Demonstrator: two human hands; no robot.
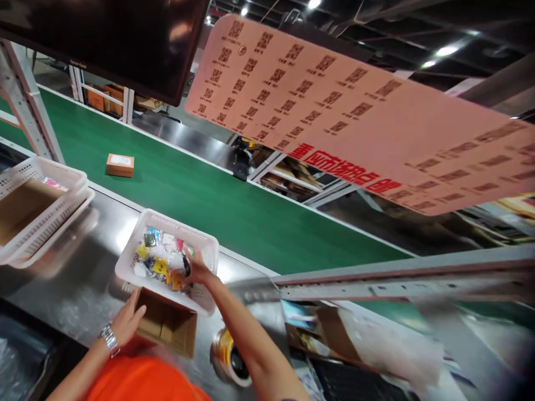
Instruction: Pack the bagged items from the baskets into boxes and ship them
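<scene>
My left hand (127, 323), with a metal watch on its wrist, grips the left side of an open cardboard box (184, 340). The visible part of the box's inside shows bare cardboard. Just beyond it stands a white plastic basket (125, 264) holding several small packets, among them a yellow packet (159, 265) and an orange packet (177, 280). Reaching into the basket's right side, my right hand (197, 268) has its fingers and thumb curled around the dark end of a small clear packet (175, 260). Its fingertips are partly lost among the packets.
A roll of tape (228, 356) lies on the metal table (90, 278) near my right forearm. Stacked white baskets (79, 181) stand at left. A small closed carton (120, 165) sits on the green conveyor belt (175, 175). Overhead hang a screen (104, 44) and a pink code board (376, 133).
</scene>
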